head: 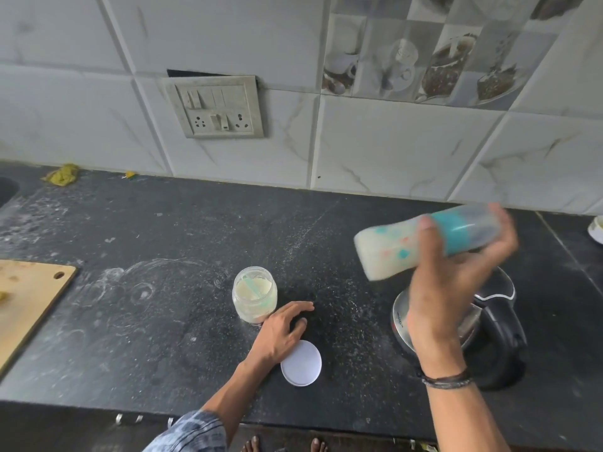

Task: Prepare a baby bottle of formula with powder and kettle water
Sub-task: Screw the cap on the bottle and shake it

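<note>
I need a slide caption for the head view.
Right hand holds a tilted milky baby bottle with teal collar near steel kettle; left hand rests on black counter beside open powder jar.

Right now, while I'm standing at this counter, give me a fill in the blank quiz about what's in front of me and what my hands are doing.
The right hand grips the tilted baby bottle, and its wrist partly hides the steel ____.
The powder jar stands open, and its white ____ lies flat on the counter nearby.
The left hand rests on the counter and holds ____.
Missing words: kettle; lid; nothing.
</note>
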A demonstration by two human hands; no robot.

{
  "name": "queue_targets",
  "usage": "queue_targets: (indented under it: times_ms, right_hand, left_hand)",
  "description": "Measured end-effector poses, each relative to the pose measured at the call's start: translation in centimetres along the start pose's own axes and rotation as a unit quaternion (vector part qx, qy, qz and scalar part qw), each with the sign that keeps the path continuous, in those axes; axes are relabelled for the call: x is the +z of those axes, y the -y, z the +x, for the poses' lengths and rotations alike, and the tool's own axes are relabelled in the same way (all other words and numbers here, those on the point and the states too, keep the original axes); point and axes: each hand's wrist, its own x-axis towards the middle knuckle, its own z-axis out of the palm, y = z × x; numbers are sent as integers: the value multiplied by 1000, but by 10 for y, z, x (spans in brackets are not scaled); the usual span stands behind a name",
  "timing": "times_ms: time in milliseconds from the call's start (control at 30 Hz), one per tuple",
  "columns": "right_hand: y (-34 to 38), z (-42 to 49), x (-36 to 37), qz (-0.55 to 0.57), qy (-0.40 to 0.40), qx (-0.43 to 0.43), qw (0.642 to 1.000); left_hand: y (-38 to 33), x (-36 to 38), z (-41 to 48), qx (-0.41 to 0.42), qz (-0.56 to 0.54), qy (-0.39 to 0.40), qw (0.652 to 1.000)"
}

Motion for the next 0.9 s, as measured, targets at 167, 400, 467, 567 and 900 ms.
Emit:
queue_targets:
  times_ms: [167,400,467,567,900]
  right_hand:
    - [-8,6,3,-42,42,23,998]
    - [-7,1,5,15,-62,54,996]
    - [-11,-5,7,-52,38,66,996]
    - [-5,-6,-1,-38,40,46,997]
    - [-2,-2,-4,-47,42,34,997]
  left_hand:
    - [1,0,0,-2,2,3,1000]
    - [2,0,1,1,-1,4,1000]
    - [2,0,0,1,-2,6,1000]
    - [2,-1,1,4,-5,7,1000]
    - [0,-2,0,7,-7,10,1000]
